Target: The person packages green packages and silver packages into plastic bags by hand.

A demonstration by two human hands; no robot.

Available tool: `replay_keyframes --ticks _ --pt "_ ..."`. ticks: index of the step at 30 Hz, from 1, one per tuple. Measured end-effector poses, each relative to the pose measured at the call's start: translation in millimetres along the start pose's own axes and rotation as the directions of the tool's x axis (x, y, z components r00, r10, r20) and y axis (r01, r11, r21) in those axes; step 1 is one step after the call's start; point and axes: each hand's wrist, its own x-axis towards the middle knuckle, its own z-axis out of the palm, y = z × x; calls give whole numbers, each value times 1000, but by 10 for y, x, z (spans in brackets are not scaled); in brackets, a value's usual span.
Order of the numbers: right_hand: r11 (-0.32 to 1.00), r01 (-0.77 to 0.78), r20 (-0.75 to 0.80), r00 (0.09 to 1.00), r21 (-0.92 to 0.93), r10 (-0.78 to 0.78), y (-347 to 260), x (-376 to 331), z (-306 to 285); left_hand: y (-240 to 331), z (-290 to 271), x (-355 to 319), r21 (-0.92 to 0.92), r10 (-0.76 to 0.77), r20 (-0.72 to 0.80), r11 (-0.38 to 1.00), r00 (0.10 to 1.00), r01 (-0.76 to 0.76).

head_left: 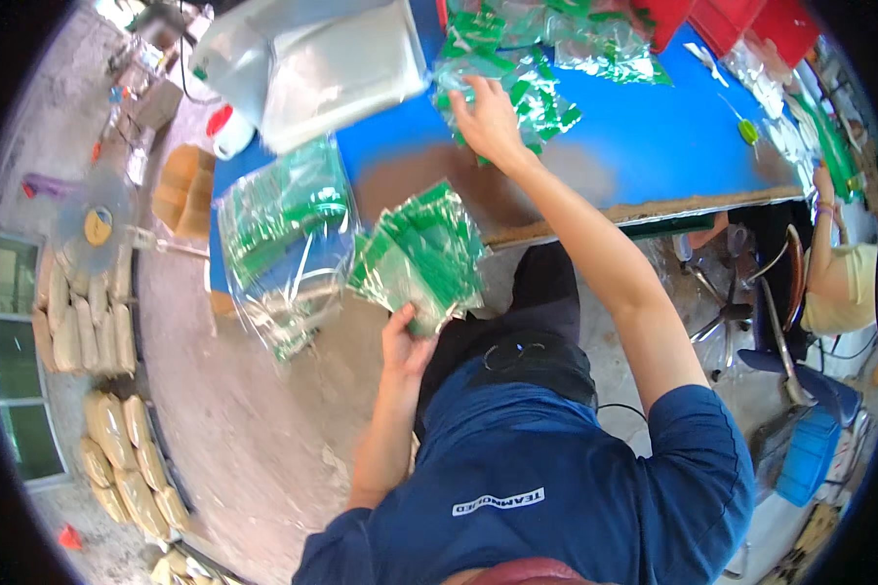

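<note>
Low in front of my body, my left hand (409, 343) is closed on a fanned stack of green-and-clear plastic packets (424, 249), gripping its lower edge. My right arm stretches out over the blue table (380, 146). At its end, my right hand (490, 115) rests over the near left side of a loose heap of similar green packets (541, 97). The fingers of that hand look apart and touch the packets; no packet is plainly gripped. Left of the held stack, a large clear bag (288, 210) full of green packets lies at the table's left end.
A translucent plastic bin (341, 73) stands at the back left beside a white-and-red container (230, 132). Red bins (727, 34) line the far right, near a yellow-green handled tool (748, 132). A cardboard box (183, 190) is left of the table. Another person (839, 278) sits at right.
</note>
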Motion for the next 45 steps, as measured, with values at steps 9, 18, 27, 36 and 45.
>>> replay_keyframes --ticks 9,18,27,36,45 --pt "851 282 362 925 -443 -118 545 -122 44 -25 -205 -58 19 56 38 998 998 -57" --pt "766 643 640 587 3 -496 -96 -1032 -1013 22 -7 11 -134 -39 142 989 989 58" --pt "697 224 227 970 -681 -89 44 -470 -440 -79 -3 19 38 -2 7 999 1000 2" --pt "962 -135 900 404 238 -166 -702 -804 -581 254 -254 -158 31 83 47 996 995 -84" --pt "826 562 406 748 34 -525 -355 -999 -46 222 -264 -268 -45 211 129 977 969 -207"
